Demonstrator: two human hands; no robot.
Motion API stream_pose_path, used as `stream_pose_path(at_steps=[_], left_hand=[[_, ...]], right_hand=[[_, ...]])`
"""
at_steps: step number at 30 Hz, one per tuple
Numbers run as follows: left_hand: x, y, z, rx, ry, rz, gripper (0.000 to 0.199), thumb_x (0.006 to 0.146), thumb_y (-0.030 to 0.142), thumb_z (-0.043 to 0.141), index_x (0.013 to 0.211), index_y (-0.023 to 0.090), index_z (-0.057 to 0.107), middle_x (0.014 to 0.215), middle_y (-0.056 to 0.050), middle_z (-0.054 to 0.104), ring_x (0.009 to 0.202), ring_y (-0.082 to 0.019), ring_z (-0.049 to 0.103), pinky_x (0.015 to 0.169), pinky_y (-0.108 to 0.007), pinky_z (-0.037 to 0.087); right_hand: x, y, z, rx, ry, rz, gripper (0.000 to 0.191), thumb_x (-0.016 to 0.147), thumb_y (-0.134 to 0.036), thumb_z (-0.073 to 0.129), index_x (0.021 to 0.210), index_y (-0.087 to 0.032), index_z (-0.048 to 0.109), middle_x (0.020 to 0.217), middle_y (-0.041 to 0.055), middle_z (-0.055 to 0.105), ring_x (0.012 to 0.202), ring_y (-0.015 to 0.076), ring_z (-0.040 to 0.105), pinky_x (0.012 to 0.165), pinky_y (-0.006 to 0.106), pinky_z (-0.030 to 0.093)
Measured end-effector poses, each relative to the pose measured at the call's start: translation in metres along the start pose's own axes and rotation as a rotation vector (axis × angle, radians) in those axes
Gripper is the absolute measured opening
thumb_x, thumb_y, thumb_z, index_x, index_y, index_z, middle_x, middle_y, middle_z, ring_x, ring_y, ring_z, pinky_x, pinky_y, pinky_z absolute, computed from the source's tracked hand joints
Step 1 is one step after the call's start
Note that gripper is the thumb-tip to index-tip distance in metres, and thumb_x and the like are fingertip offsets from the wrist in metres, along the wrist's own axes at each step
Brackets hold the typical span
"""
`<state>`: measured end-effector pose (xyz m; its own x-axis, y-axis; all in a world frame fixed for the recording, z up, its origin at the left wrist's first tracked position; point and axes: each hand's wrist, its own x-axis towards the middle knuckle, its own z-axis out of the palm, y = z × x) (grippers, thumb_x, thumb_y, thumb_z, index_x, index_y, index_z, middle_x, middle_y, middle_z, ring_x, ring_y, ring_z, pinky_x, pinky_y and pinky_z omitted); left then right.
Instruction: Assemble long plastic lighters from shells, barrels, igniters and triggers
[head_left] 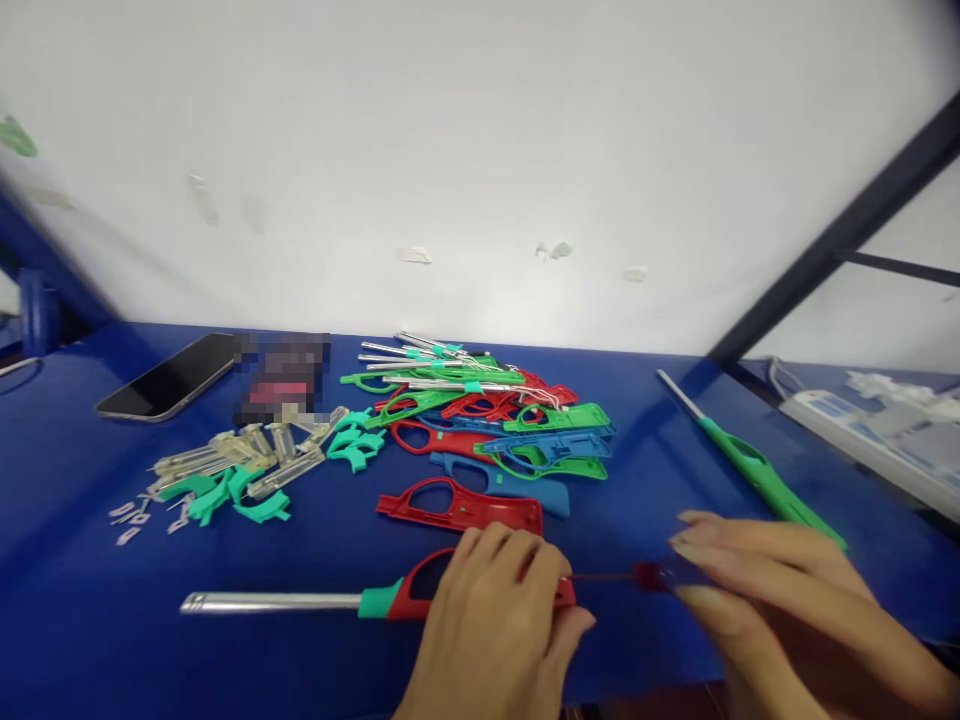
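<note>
A red gas lighter with a long silver barrel [274,602] and teal collar [380,600] lies on the blue table. My left hand [491,620] is wrapped over its red handle [411,597], covering much of it. At the handle's right end, my right hand [772,600] pinches a small screwdriver [646,576] with a dark red part and a thin shaft. The shaft points left and reaches the handle end beside my left fingers. Motion blurs the screwdriver and my right fingertips. Just behind my left hand lies a red handle half [461,507].
Behind is a pile of coloured handle halves [540,448] and metal barrels [442,385]. On the left are clear fuel tanks [217,452], teal pieces [356,442], small pale parts [131,515] and a phone [176,378]. A green lighter [757,470] lies right, near a white device [870,435].
</note>
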<state>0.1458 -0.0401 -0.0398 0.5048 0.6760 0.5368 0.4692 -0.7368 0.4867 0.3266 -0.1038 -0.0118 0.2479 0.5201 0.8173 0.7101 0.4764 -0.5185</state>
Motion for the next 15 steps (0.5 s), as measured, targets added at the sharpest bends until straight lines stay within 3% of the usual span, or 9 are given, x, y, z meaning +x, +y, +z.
stream_pose_path(at_steps=[1,3,6,10,15], left_hand=[[0.0,0.0,-0.002,-0.004,-0.013,-0.013,0.034,0.077,0.016,0.095,0.095,0.024,0.068,0.093,0.003,0.079,0.082,-0.027,0.076,0.073,-0.044,0.064],[-0.001,-0.001,-0.004,-0.018,-0.036,-0.026,0.03,0.081,0.012,0.09,0.097,0.024,0.068,0.094,0.003,0.079,0.083,-0.027,0.076,0.075,-0.044,0.063],[-0.001,-0.002,-0.006,-0.029,-0.062,-0.036,0.025,0.086,0.012,0.084,0.1,0.025,0.069,0.098,0.002,0.081,0.086,-0.026,0.077,0.078,-0.043,0.063],[-0.002,0.0,-0.007,-0.003,-0.051,-0.047,0.023,0.087,0.014,0.081,0.104,0.024,0.068,0.103,-0.001,0.082,0.09,-0.03,0.077,0.075,-0.045,0.063],[-0.001,0.001,-0.009,-0.034,-0.066,-0.065,0.023,0.088,0.008,0.077,0.099,0.026,0.067,0.1,0.001,0.081,0.089,-0.029,0.078,0.076,-0.046,0.064]], right_hand=[[0.005,-0.008,0.004,-0.015,0.007,-0.036,0.016,0.09,-0.026,0.088,0.105,-0.03,0.087,0.097,-0.001,0.079,0.091,0.0185,0.076,0.077,0.03,0.064],[0.011,-0.023,0.012,-0.065,0.079,0.049,0.02,0.101,-0.026,0.076,0.117,-0.034,0.085,0.108,-0.0035,0.08,0.1,0.0151,0.076,0.087,0.026,0.063],[0.018,-0.039,0.02,-0.029,0.042,0.118,0.028,0.101,-0.012,0.072,0.117,-0.032,0.084,0.113,-0.005,0.084,0.098,0.0143,0.081,0.081,0.023,0.065],[0.026,-0.041,0.029,0.061,0.048,0.068,0.023,0.094,-0.005,0.077,0.094,-0.027,0.083,0.096,-0.0043,0.084,0.086,0.0139,0.08,0.069,0.023,0.065],[0.028,-0.035,0.039,0.11,0.024,0.034,0.027,0.093,-0.005,0.08,0.109,-0.027,0.085,0.095,-0.0031,0.077,0.09,0.0126,0.073,0.073,0.023,0.064]])
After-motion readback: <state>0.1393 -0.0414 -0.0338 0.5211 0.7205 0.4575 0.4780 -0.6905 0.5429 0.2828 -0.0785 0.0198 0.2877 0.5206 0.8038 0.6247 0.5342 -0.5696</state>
